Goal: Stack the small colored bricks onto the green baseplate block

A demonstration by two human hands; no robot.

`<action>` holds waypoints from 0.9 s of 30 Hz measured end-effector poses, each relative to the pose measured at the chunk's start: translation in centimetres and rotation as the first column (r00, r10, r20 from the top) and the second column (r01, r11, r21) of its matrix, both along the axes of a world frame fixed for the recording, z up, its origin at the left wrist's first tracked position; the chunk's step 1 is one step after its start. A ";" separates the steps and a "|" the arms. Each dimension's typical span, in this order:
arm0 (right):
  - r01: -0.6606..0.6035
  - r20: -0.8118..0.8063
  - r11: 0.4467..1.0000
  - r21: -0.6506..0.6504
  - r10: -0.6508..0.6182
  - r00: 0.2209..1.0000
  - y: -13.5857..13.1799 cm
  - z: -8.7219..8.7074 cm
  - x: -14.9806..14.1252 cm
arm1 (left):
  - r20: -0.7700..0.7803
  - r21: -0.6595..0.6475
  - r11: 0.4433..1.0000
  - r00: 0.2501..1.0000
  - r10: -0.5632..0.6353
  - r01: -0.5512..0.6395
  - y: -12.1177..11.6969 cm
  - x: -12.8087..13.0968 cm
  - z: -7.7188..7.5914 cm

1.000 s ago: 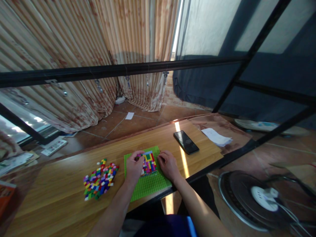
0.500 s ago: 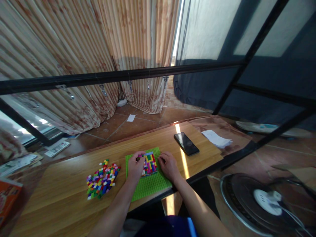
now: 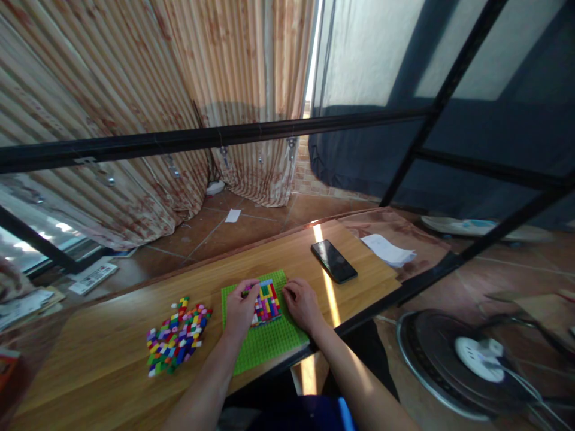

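Note:
A green studded baseplate (image 3: 265, 350) lies on the wooden table, carrying a flat patch of multicoloured toy bricks (image 3: 268, 302). My left hand (image 3: 241, 308) is over the left side of this patch, thumb and forefinger pinched together. Purple and green show by its fingertips, but whether that is a loose brick or part of the patch I cannot tell. Resting at the baseplate's right edge, my right hand (image 3: 302, 303) has its fingers curled in beside the patch; whatever may be inside them is hidden. Left of the baseplate is a pile of loose toy bricks (image 3: 177, 338).
A black phone (image 3: 334, 261) lies on the table (image 3: 103, 353) to the right, with white paper (image 3: 389, 249) beyond it. A dark metal bar (image 3: 202, 137) crosses in front of the curtains. On the floor at right, a round dark object (image 3: 438, 353) bears a white power strip (image 3: 478, 359).
The whole view has shifted slightly, so things sit a little further left. Both hands keep nearly the same places on the baseplate, the left still pinched at the brick patch.

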State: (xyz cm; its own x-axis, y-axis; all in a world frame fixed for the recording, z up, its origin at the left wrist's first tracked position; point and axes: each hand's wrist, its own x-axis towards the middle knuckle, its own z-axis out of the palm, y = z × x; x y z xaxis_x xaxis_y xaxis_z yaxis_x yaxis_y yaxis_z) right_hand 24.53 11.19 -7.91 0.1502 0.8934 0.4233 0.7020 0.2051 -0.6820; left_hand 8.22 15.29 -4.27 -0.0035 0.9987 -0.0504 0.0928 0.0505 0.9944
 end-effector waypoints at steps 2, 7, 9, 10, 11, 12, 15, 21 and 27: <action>-0.001 -0.005 1.000 -0.001 0.001 1.000 0.0 0.1 0.0 | 0.010 -0.003 1.000 1.000 -0.006 0.006 0.1 0.0 -0.2; -0.005 -0.006 1.000 -0.015 0.005 1.000 0.0 0.0 0.0 | -0.001 0.015 1.000 1.000 0.011 -0.011 0.4 -0.1 -0.5; -0.005 -0.006 1.000 -0.018 0.005 1.000 0.1 -0.2 0.0 | 0.005 0.019 1.000 1.000 0.006 -0.007 0.4 -0.1 -0.5; -0.006 -0.008 1.000 -0.018 0.006 1.000 0.1 -0.2 0.0 | 0.014 0.017 1.000 1.000 0.002 -0.003 0.4 -0.1 -0.5; -0.007 -0.012 1.000 -0.017 0.007 1.000 0.1 -0.2 0.0 | 0.025 0.012 1.000 1.000 -0.002 0.001 0.4 -0.2 -0.5; -0.009 -0.015 1.000 -0.015 0.008 1.000 0.1 -0.2 0.0 | 0.033 0.005 1.000 0.999 -0.009 0.008 0.3 -0.2 -0.5; -0.007 -0.020 1.000 -0.006 0.007 1.000 0.0 -0.2 0.0 | 0.038 -0.008 1.000 0.999 -0.018 0.018 0.2 -0.2 -0.3; -0.020 -0.027 1.000 0.017 0.020 0.999 0.1 -0.2 0.2 | 0.060 0.020 1.000 0.998 -0.004 0.003 0.0 -0.1 -0.2; -0.045 -0.011 0.999 0.003 0.045 0.999 0.1 -0.6 0.6 | 0.005 0.086 0.995 0.999 0.045 -0.045 -0.3 0.6 -0.4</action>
